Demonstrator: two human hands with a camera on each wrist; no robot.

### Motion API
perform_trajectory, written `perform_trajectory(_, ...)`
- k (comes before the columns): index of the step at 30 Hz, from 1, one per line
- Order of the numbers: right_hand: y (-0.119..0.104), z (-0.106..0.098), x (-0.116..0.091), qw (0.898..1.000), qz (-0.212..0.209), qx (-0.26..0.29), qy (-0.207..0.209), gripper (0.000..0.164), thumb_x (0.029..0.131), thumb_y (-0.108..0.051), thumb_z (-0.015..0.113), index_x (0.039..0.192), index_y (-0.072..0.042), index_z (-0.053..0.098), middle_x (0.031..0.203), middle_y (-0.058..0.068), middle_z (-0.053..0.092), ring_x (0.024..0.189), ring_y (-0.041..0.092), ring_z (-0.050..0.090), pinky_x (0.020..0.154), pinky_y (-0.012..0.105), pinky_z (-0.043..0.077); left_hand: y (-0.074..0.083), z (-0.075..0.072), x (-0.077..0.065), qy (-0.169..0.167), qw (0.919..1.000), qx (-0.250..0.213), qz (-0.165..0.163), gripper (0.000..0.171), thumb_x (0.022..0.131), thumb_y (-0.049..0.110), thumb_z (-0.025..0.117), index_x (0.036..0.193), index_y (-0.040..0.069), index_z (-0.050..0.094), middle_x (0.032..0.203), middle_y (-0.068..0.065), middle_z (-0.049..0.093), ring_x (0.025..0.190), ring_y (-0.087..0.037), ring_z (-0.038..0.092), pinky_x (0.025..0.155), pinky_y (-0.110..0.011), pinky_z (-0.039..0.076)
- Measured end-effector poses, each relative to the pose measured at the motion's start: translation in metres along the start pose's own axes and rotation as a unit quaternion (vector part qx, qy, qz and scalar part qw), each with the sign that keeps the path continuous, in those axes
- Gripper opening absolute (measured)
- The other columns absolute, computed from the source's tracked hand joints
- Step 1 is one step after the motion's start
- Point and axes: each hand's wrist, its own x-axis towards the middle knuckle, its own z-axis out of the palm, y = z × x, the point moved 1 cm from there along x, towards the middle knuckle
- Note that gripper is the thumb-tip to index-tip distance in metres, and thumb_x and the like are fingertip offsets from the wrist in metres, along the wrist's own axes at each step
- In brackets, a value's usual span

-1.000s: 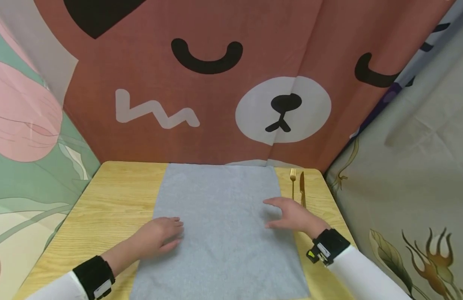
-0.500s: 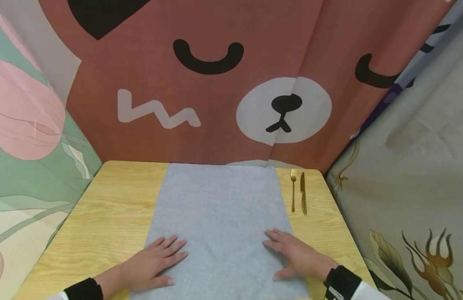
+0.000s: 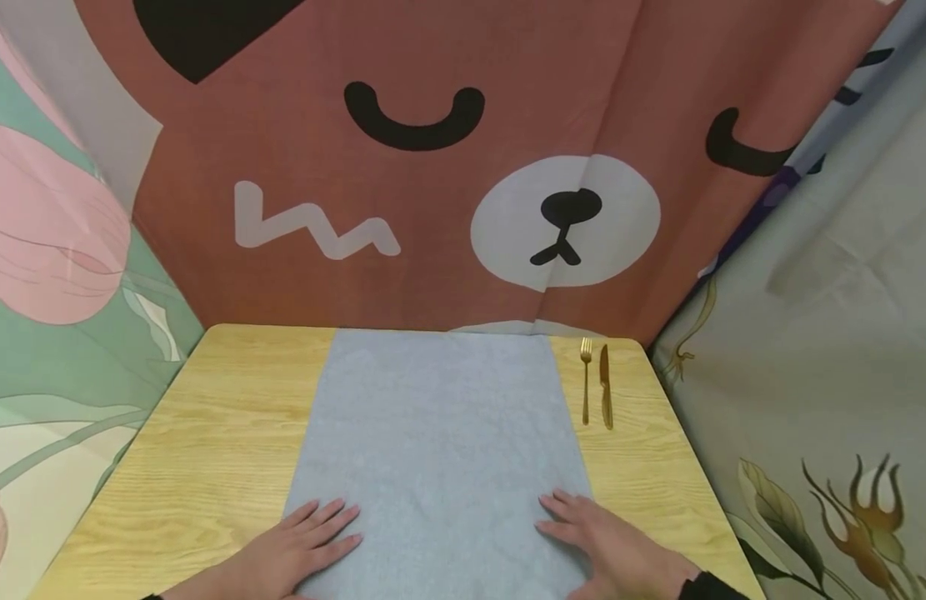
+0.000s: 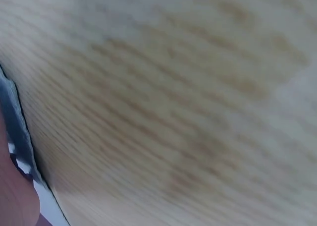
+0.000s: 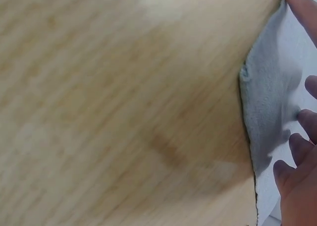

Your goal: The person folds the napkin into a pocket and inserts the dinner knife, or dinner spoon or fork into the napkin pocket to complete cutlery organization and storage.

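Observation:
A light grey-blue cloth (image 3: 440, 417) lies flat and spread over the middle of the wooden table. My left hand (image 3: 305, 542) rests on its near left part, fingers straight and spread. On the near right part lies my right hand (image 3: 601, 542), its fingers extended toward the middle. In the right wrist view, the fingers (image 5: 302, 146) touch the cloth (image 5: 267, 87) just inside its edge. The left wrist view catches only a bit of a finger (image 4: 17, 196) beside the cloth's edge; most of that hand is out of frame.
A gold fork (image 3: 586, 379) and a gold knife (image 3: 605, 387) lie side by side on the wooden table (image 3: 230, 425), right of the cloth. A brown bear-print curtain (image 3: 402, 283) hangs behind the table's far edge. Printed fabric hangs along both sides.
Both hands have moved back toward me over the cloth, and their fingers have flattened onto it. The cloth, fork and knife stay in place.

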Motion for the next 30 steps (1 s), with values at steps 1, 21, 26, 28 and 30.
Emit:
perform_trajectory(1, 0.0, 0.001, -0.002, 1.0, 0.001, 0.002, 0.001, 0.096, 0.076, -0.082, 0.067, 0.155, -0.034, 0.043, 0.169, -0.001, 0.032, 0.154, 0.039, 0.033, 0.113, 0.06, 0.041, 0.001, -0.002, 0.0, 0.003, 1.0, 0.005, 0.003, 0.087, 0.092, 0.079, 0.047, 0.157, 0.021, 0.044, 0.16, -0.011, 0.047, 0.144, -0.03, 0.05, 0.129, -0.031, -0.013)
perform_trajectory(21, -0.006, 0.001, -0.009, 0.987, -0.115, -0.109, 0.016, 0.068, 0.094, -0.07, 0.055, 0.144, -0.025, 0.059, 0.15, 0.008, 0.059, 0.136, 0.033, 0.059, 0.101, 0.045, 0.055, 0.015, -0.017, 0.005, 0.078, 0.9923, -0.026, 0.093, 0.053, 0.1, 0.047, 0.063, 0.145, 0.019, 0.06, 0.136, 0.004, 0.069, 0.122, -0.017, 0.068, 0.117, -0.019, 0.034)
perform_trajectory(26, -0.005, 0.0, -0.01, 0.985, -0.121, -0.125, 0.007, 0.054, 0.097, -0.04, 0.07, 0.147, -0.024, 0.057, 0.152, 0.008, 0.057, 0.136, 0.033, 0.058, 0.101, 0.044, 0.056, 0.015, -0.013, 0.0, 0.062, 0.9939, -0.016, 0.09, 0.058, 0.1, 0.048, 0.063, 0.149, 0.019, 0.055, 0.138, 0.003, 0.068, 0.124, -0.019, 0.066, 0.129, -0.019, 0.008)
perform_trajectory(28, -0.004, 0.001, -0.011, 0.982, -0.132, -0.131, 0.015, 0.057, 0.091, -0.021, 0.074, 0.146, -0.022, 0.058, 0.151, 0.009, 0.059, 0.135, 0.033, 0.06, 0.099, 0.044, 0.056, 0.015, -0.014, -0.002, 0.067, 0.9937, -0.014, 0.089, 0.058, 0.099, 0.048, 0.063, 0.148, 0.019, 0.056, 0.136, 0.002, 0.069, 0.123, -0.019, 0.067, 0.129, -0.019, 0.008)
perform_trajectory(30, -0.003, 0.002, -0.012, 0.979, -0.144, -0.139, 0.028, 0.061, 0.083, -0.012, 0.074, 0.142, -0.021, 0.062, 0.148, 0.01, 0.061, 0.132, 0.034, 0.062, 0.097, 0.043, 0.057, 0.011, -0.016, -0.008, 0.065, 0.9932, -0.023, 0.093, 0.056, 0.103, 0.046, 0.059, 0.15, 0.018, 0.053, 0.138, 0.001, 0.068, 0.128, -0.017, 0.064, 0.127, -0.017, 0.012)
